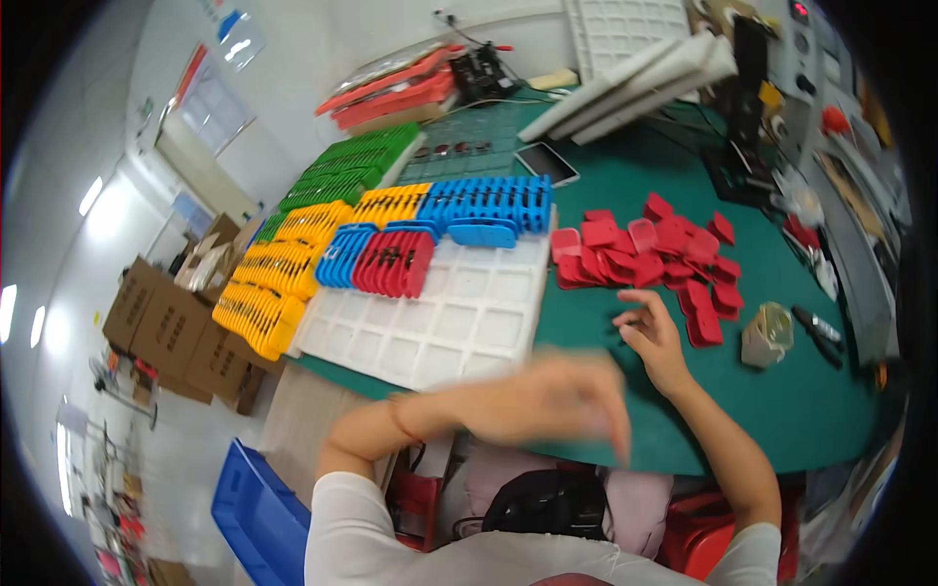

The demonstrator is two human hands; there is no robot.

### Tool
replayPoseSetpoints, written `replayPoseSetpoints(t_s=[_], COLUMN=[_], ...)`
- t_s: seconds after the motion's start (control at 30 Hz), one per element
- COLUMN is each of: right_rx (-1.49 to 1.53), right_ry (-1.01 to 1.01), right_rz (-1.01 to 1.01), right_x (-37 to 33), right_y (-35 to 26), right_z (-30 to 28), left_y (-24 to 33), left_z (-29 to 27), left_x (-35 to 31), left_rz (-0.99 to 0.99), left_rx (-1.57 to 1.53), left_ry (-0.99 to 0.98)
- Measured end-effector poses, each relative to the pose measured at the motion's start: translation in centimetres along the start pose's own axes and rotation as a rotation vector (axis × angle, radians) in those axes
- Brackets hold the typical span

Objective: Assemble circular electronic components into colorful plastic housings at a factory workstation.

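My left hand [552,398] reaches across the table's near edge, smeared by motion; whether its fingers hold anything cannot be made out. My right hand [653,342] hovers at the near side of a pile of red square plastic pieces [640,252], its fingers loosely bent and apart, with nothing seen between them. Left of the pile lies a white tray [420,337] with square compartments. Along its far part stand rows of blue plastic parts [489,205] and a short row of red plastic parts [394,264]. One blue part [483,232] lies across the front of the blue row.
Yellow parts [264,283] and green parts [342,166] stand in rows at the left. A phone [547,164] lies behind the tray. At the right are a translucent cup [767,337] and pliers [819,332]. A blue bin [259,513] stands low at the left.
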State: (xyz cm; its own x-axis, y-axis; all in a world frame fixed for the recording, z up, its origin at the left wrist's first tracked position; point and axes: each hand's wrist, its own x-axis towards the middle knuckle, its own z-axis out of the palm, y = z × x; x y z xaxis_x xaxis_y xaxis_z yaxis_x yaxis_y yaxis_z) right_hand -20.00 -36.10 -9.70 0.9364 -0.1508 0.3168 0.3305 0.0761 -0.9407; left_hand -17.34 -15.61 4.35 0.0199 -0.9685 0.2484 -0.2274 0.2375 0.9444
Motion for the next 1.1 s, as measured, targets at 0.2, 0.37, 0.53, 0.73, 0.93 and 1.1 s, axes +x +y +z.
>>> replayPoseSetpoints(t_s=[0.2, 0.37, 0.53, 0.73, 0.93, 1.1], right_rx=[-0.035, -0.023, -0.035, -0.024, -0.046, -0.048], right_ry=[-0.047, -0.047, -0.034, -0.029, -0.035, -0.026], right_rz=[0.021, 0.018, 0.021, 0.008, -0.012, 0.005], right_x=[0.0, 0.3, 0.3, 0.2, 0.3, 0.1], right_y=[-1.1, -1.0, -0.9, -1.1, -0.9, -0.8], right_z=[0.8, 0.7, 0.3, 0.5, 0.7, 0.3], left_y=[0.4, 0.3, 0.3, 0.7, 2.6, 1.4], left_z=[10.2, 11.2, 11.3, 10.7, 9.7, 10.3], left_x=[2.5, 3.0, 3.3, 3.0, 2.8, 2.7], left_rz=[-0.045, 0.137, -0.019, -0.058, -0.279, -0.426], left_rx=[-0.717, -0.848, -1.026, -1.117, -0.956, -0.791], left_ry=[-0.704, -0.626, -0.659, -0.667, -0.706, -0.795])
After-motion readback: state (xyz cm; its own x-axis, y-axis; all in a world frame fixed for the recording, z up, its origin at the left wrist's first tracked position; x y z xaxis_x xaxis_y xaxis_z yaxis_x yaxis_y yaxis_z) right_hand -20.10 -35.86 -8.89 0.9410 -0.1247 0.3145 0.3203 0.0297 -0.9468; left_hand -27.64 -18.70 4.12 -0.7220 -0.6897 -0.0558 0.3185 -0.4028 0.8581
